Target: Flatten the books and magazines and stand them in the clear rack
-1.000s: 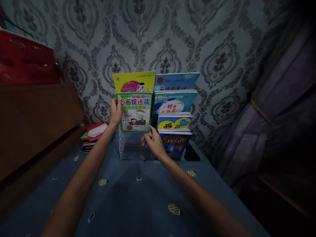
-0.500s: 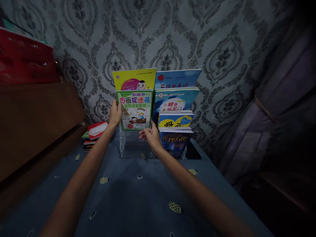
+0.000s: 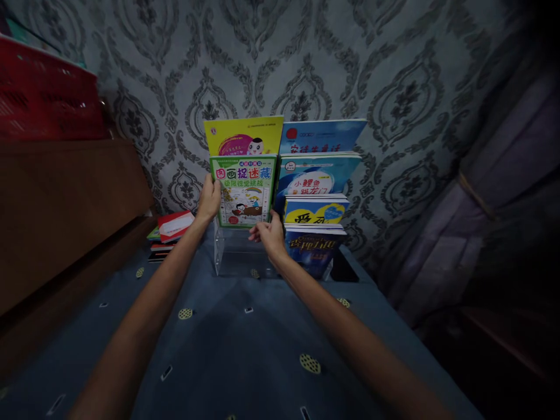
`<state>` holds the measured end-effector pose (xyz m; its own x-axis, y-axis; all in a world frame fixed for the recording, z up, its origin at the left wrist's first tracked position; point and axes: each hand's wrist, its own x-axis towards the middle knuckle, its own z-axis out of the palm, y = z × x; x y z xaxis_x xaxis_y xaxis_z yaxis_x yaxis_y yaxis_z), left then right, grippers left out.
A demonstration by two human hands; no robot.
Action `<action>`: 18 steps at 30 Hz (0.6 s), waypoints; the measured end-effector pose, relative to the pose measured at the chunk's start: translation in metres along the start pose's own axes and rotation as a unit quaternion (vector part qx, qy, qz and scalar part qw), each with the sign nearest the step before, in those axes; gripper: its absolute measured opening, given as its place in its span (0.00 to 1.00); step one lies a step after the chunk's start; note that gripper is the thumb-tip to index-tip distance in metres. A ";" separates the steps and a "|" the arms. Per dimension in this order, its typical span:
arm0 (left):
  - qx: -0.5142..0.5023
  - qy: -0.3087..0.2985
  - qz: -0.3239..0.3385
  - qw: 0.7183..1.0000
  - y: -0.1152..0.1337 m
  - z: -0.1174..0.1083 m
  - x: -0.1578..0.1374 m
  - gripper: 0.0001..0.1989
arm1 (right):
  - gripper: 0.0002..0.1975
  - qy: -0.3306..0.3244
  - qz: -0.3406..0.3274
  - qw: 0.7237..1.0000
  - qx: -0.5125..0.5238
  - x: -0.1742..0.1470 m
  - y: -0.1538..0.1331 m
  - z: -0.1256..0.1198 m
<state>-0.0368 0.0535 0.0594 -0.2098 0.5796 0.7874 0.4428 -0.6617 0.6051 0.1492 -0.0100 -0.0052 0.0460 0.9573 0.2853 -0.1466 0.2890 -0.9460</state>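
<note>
A green picture book [image 3: 245, 201] with a cartoon cover stands upright in the left column of a clear tiered stand [image 3: 238, 256]. My left hand [image 3: 210, 200] grips the book's left edge. Against its lower right edge is my right hand [image 3: 270, 233], its thumb up along the side and its other fingers curled in front of the lower corner. Behind the green book rises a yellow book [image 3: 245, 133]. The right column holds a blue book [image 3: 324, 135], a teal book [image 3: 315, 175], a yellow-and-blue book [image 3: 311, 212] and a dark blue book [image 3: 311, 249].
A pile of books [image 3: 174, 227] lies left of the stand. At far left a red basket [image 3: 48, 93] sits on a brown wooden cabinet [image 3: 65, 204]. A flat black object [image 3: 344, 269] lies right of the stand on the blue patterned cloth [image 3: 245, 361]. A curtain [image 3: 472, 192] hangs at right.
The view has shifted slightly, so the stand and books appear a little further right and higher. Both hands keep nearly the same places at the green book.
</note>
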 end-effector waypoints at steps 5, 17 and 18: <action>0.000 0.003 0.008 1.000 0.002 -0.001 -0.003 0.12 | 0.41 -0.002 0.002 1.000 -0.004 0.000 -0.001 0.001; 0.029 -0.003 0.027 0.999 -0.002 0.000 -0.004 0.16 | 0.44 -0.014 0.000 1.000 0.019 0.003 0.003 0.002; 0.029 -0.002 0.027 0.999 -0.002 0.000 -0.005 0.17 | 0.44 -0.014 -0.004 1.000 0.015 0.003 0.004 0.002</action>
<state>-0.0368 0.0521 0.0544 -0.1809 0.5457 0.8182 0.5024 -0.6639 0.5539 0.1470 -0.0062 -0.0079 0.0188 0.9547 0.2971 -0.1764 0.2957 -0.9389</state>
